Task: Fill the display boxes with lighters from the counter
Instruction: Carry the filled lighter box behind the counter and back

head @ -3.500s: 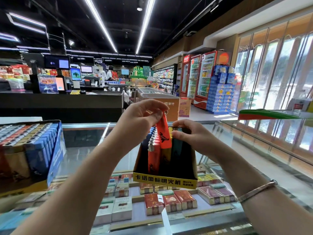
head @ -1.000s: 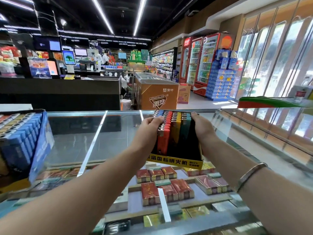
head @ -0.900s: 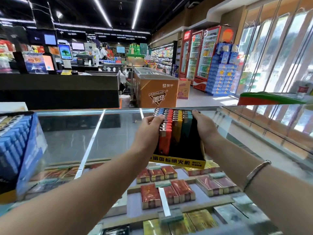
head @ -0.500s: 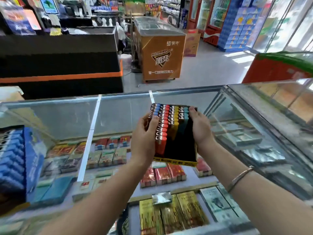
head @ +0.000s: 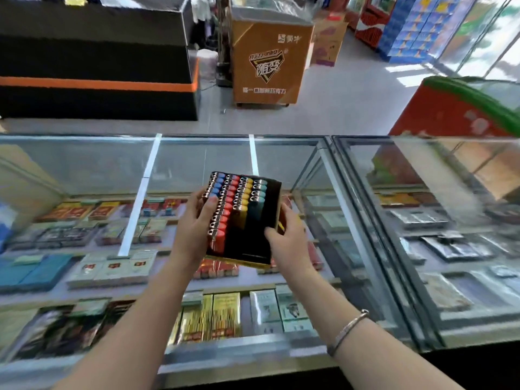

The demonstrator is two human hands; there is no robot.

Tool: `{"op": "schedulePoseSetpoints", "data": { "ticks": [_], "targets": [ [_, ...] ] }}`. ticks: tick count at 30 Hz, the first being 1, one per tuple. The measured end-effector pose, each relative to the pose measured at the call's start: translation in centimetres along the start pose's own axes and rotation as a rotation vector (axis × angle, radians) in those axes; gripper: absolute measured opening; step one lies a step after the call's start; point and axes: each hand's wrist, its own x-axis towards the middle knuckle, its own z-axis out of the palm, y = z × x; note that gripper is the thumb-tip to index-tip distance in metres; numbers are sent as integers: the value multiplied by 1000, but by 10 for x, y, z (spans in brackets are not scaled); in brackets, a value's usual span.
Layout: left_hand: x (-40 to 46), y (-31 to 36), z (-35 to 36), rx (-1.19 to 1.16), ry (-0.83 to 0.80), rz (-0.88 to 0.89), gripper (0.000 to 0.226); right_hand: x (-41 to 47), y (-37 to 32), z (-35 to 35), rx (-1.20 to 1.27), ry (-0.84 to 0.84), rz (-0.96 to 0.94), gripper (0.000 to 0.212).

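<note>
Black display box (head: 247,237), four lighter rows (head: 239,192), left hand (head: 194,235) and right hand (head: 287,240) grip curled round its sides

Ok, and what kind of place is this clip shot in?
Most likely a convenience store or small supermarket, seen from behind the tobacco counter. A glass display case holds rows of cigarette packs, both hands hold a lighter display box, and a branded chest freezer stands on the shop floor.

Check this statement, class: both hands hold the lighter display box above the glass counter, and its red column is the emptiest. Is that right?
Not quite. The head view shows both the left hand and right hand holding the display box above the glass counter, but the red column is the fullest, not the emptiest.
</note>
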Motion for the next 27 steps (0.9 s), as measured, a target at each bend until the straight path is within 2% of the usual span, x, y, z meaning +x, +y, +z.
{"op": "schedulePoseSetpoints", "data": {
  "ticks": [2, 5, 8, 12, 13, 15, 16, 22, 27],
  "targets": [
    [1, -1, 4, 23, 3, 7, 15, 0, 1, -2, -12, -1, 52, 43],
    [3, 1, 8, 66, -2, -12, 15, 0, 1, 2, -55, 40, 97, 51],
    [6, -1, 12, 144, -39, -53, 46, 6, 0, 5, -121, 98, 96, 47],
    [6, -3, 12, 225, -83, -49, 55, 7, 0, 6, -129, 160, 139, 55],
    [7, -2, 12, 190, -105, -65, 49, 7, -3, 8, -80, 177, 168, 55],
    [11, 0, 12, 90, -125, -100, 23, 9, -13, 9, 44, 220, 248, 54],
    [12, 1, 12, 37, -140, -127, 19, 11, -18, 8, 103, 236, 292, 54],
    [21, 11, 24, -82, -420, -215, 59, 4, -32, -14, 328, 380, 423, 51],
    [10, 21, 66, -87, -669, -189, 51, -31, -34, -55, 395, 549, 356, 48]
  ]
}}
